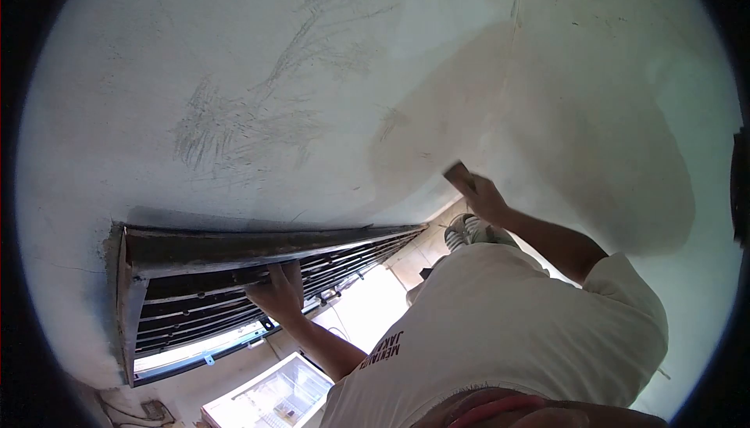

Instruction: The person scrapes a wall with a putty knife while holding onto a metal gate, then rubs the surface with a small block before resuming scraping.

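My right hand (486, 197) is closed around a small dark block (458, 175), held close to the pale wall (437, 76) near its corner. To the left, my left hand (279, 291) reaches up to the barred metal frame of an opening (258, 250), its fingers wrapped round a dark bar (207, 283). Dark scratch marks (226, 127) cover part of the wall above the frame. The underside of the block and its contact with the wall cannot be made out.
Below the bars stands a white-framed glass case (273, 397). Cables (129, 414) hang at the lower left. My shoes (467, 229) show beyond my shirt, near the wall's lower edge. Bright light comes through the opening.
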A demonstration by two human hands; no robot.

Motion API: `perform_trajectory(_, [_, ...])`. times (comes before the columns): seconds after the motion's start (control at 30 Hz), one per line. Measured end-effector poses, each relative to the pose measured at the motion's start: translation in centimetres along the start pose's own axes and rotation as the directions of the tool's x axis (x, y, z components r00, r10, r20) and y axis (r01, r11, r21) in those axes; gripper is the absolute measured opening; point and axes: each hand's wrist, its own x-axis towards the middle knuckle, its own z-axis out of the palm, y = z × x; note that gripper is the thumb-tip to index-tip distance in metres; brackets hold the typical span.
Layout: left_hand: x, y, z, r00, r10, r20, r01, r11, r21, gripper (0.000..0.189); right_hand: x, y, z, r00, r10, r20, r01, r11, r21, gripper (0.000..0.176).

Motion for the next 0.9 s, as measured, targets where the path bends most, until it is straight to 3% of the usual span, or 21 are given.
perform_trajectory(0.13, [-0.1,0.1,0.0,0.999,-0.043,-0.001,0.043,0.999,0.022,0.051,1.7,-7.8,0.0,0.999,-0.034,0.027,0.028,0.976,0.217,0.034])
perform_trajectory(0.17, [-0.2,-0.2,0.1,0.999,-0.051,0.0,0.051,0.999,0.008,0.052,1.4,-7.9,-0.1,0.999,-0.026,0.041,0.017,0.981,0.191,0.034])
perform_trajectory(0.23, [-0.2,-0.3,0.1,0.999,-0.053,-0.006,0.053,0.999,0.0,0.054,-0.5,-7.3,-0.4,0.998,-0.005,0.067,-0.004,0.991,0.136,0.034])
perform_trajectory(0.33, [-0.4,-0.2,0.2,0.998,-0.051,-0.024,0.051,0.999,-0.005,0.055,-2.3,0.9,0.9,0.994,-0.099,-0.035,0.099,0.995,0.02,0.035])
perform_trajectory(0.43, [-0.3,-0.8,0.5,0.998,-0.063,-0.016,0.062,0.997,-0.045,0.056,-0.9,1.1,0.7,0.999,-0.017,0.05,0.014,0.998,0.064,0.033])
perform_trajectory(0.47, [-0.1,-1.3,0.6,0.998,-0.068,-0.016,0.067,0.997,-0.047,0.056,0.5,-0.6,0.7,0.985,0.149,0.092,-0.159,0.98,0.116,0.033])
perform_trajectory(0.57, [-0.4,-0.7,0.1,0.999,-0.045,-0.004,0.045,0.998,-0.031,0.055,0.7,-2.6,0.6,0.99,0.09,0.109,-0.111,0.971,0.211,0.031])
perform_trajectory(0.6, [-0.4,-0.3,0.2,0.999,-0.032,-0.004,0.032,0.999,-0.029,0.054,-0.1,-1.7,1.0,0.988,0.135,0.075,-0.151,0.945,0.291,0.031])
perform_trajectory(0.73, [-0.5,-0.4,0.3,0.998,-0.059,-0.01,0.059,0.998,-0.035,0.051,-3.0,3.0,0.6,0.983,0.174,0.066,-0.183,0.965,0.188,0.03])
perform_trajectory(0.83, [-0.5,-0.7,0.4,0.997,-0.076,-0.032,0.076,0.997,-0.001,0.049,-1.5,3.0,0.8,0.982,0.152,0.108,-0.164,0.981,0.105,0.031])
perform_trajectory(0.9, [-0.6,-0.7,0.5,0.995,-0.075,-0.066,0.077,0.997,0.027,0.048,2.0,-0.3,1.2,0.994,0.101,0.052,-0.107,0.984,0.143,0.028])
